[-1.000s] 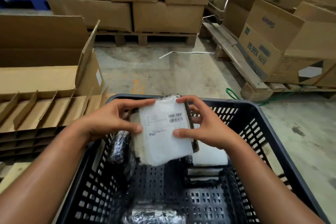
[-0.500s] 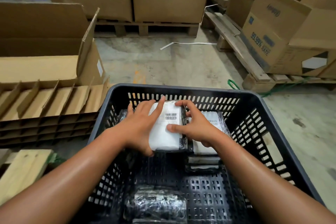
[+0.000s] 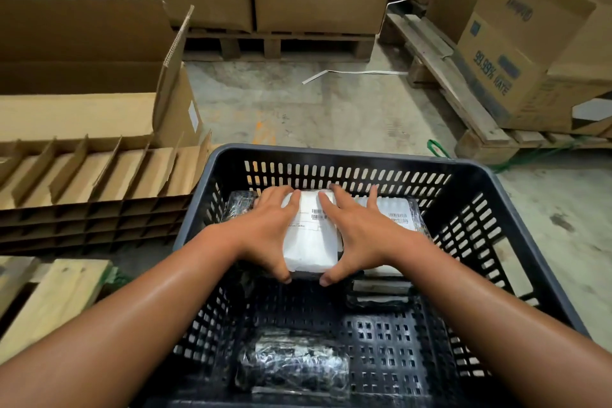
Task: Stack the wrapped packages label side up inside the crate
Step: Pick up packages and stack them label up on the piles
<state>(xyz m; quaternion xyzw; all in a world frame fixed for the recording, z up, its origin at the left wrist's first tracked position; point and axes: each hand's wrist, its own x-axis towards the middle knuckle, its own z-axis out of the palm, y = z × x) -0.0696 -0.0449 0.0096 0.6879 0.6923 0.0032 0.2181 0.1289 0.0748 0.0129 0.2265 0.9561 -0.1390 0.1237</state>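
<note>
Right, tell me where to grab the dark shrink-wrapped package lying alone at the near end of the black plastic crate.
Take the dark shrink-wrapped package across its two long edges, coming straight down from above. It lies flat on the floor of the black plastic crate, long side across the view, with bare floor around it, so fingers probably fit down both sides. No label shows on top; it may need turning over.

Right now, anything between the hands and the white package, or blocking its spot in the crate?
Nothing visible. Left hand and right hand already press on the white package, label up, at the crate's far wall.
</note>
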